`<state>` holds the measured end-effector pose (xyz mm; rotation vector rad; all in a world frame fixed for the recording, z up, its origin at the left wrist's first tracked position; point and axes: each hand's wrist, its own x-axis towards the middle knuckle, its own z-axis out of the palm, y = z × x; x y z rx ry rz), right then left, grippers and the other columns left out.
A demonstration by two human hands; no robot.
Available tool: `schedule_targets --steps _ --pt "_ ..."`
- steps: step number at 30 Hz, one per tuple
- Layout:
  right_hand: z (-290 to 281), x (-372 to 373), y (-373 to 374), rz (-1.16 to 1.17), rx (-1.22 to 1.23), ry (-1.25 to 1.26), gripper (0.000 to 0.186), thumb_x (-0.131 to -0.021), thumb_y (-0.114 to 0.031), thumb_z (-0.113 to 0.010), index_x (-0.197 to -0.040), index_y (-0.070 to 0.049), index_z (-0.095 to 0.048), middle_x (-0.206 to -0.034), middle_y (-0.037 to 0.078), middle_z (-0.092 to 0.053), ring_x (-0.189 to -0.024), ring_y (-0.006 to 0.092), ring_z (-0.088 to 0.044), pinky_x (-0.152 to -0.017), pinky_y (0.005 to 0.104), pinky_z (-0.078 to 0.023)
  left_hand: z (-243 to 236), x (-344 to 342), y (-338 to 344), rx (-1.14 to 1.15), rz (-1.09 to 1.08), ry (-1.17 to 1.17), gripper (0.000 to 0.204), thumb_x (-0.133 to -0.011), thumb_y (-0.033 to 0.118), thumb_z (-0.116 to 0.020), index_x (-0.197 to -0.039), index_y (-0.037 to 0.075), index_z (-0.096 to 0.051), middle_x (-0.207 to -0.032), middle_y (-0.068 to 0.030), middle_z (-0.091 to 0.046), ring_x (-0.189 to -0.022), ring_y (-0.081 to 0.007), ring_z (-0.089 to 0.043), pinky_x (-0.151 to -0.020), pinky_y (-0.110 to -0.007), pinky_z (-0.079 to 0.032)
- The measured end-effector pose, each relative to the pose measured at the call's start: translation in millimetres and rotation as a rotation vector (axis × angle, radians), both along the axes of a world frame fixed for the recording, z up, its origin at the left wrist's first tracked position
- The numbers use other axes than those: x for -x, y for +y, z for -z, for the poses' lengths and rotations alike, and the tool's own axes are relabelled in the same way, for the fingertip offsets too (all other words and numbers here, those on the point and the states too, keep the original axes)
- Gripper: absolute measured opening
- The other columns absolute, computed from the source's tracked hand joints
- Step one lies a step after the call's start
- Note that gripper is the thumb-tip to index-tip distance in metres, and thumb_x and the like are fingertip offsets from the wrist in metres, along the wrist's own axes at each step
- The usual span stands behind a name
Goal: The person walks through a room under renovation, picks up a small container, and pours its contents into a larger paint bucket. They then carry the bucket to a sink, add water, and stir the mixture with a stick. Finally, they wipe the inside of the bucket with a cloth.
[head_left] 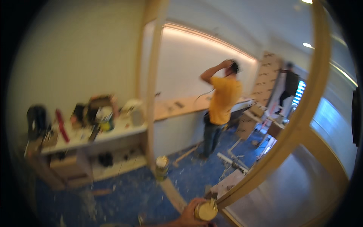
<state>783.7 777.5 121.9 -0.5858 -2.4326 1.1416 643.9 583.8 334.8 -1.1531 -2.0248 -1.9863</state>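
Observation:
At the lower edge my left hand (186, 218), its forearm coming in from the lower left, is closed round a small open can (206, 210). The can's round top shows a pale cream surface, with a smear of the same colour on its far rim. A small dark object just beyond the can is too blurred to name. My right hand is not in view. Ahead on the floor stands a paint can (162, 166) with a pale top, apart from my hand.
A cluttered white-topped workbench (124, 132) stands left. Yellowish door frame (302, 117) slants close by on the right. A person in a yellow shirt (223, 98) stands at a long counter (181, 108); another person (290, 85) is farther off. Cardboard boxes (247, 123) and scraps lie on the blue floor (128, 196).

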Motion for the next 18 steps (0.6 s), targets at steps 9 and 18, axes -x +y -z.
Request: schedule_targets --steps 9,18 --pt "-48 159 -125 -0.369 0.103 -0.036 0.008 -0.090 -0.006 -0.065 -0.095 0.000 -0.065 -0.071 0.003 -0.061 -0.064 0.0100 -0.058 -0.059 0.0252 -0.047 32 104 -183 0.054 -0.440 -0.118 0.089 -0.058 0.026 -0.092 -0.134 0.004 -0.049 -0.130 -0.0172 -0.050 -0.123 -0.0343 -0.051 -0.104 -0.043 -0.042" --pt "-48 326 -295 -0.487 0.193 -0.083 0.011 -0.091 -0.006 -0.063 -0.100 -0.001 -0.068 -0.076 0.005 -0.062 -0.062 0.0097 -0.054 -0.059 0.0268 -0.044 81 231 -377 0.182 -0.856 -0.063 0.086 -0.057 0.027 -0.092 -0.129 0.001 -0.053 -0.126 -0.0180 -0.056 -0.118 -0.0366 -0.051 -0.103 -0.045 -0.040"
